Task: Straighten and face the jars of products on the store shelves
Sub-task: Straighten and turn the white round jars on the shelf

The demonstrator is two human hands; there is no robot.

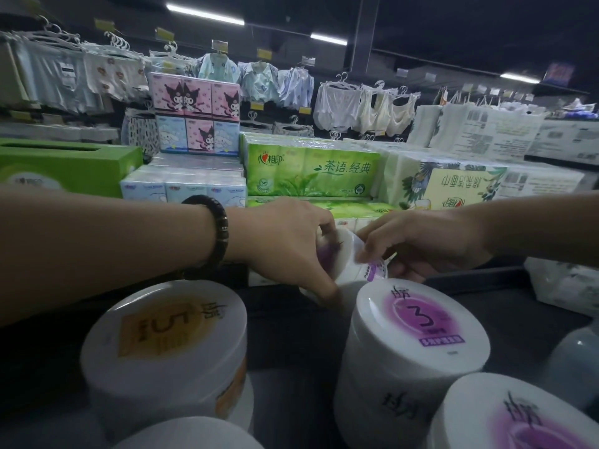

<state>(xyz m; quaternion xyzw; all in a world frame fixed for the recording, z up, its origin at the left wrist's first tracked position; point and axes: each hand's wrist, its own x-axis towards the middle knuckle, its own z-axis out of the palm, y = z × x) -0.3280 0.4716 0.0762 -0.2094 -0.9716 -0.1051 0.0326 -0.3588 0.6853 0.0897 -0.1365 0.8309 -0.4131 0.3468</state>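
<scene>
Jar (349,256) tilted: left hand (285,246) wraps its body, right hand (421,244) pinches its lid rim. Next, likely: stand it upright behind 3-lid jar (418,325), label forward.

I see a bracelet (217,233) of dark, glossy beads, a few with pale bands, round the wrist of the left hand (285,244). The right hand (424,244) and both arms are bare.

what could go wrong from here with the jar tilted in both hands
1. The tilted jar is held aslant between the left hand and the right hand; a slack grip could drop it.
2. It is just behind the 3 jar, so setting it down may knock that one askew.
</scene>
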